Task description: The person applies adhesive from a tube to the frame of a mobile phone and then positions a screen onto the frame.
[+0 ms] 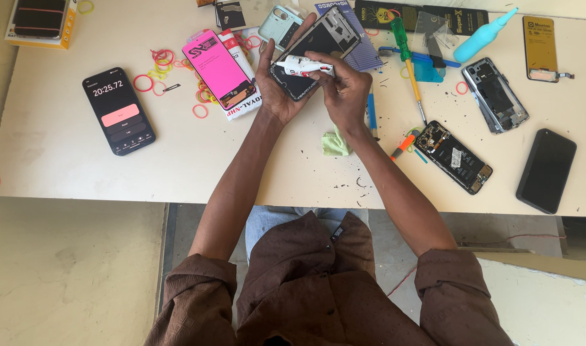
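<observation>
Phone frame [318, 48], opened and dark, cradled in left hand [277, 86] above desk [254, 173]; right hand [344, 90] fingers pinch small white glue tube [302, 64] against it.

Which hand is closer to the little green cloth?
Right. The right hand is just above the green cloth, which lies by its wrist; the left hand is farther off, up-left.

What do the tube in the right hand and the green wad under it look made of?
Tube: probably soft plastic or laminate, glossy white with red print, squeezed by the right hand. Green wad: likely cloth, matte and crumpled into folds.
</observation>
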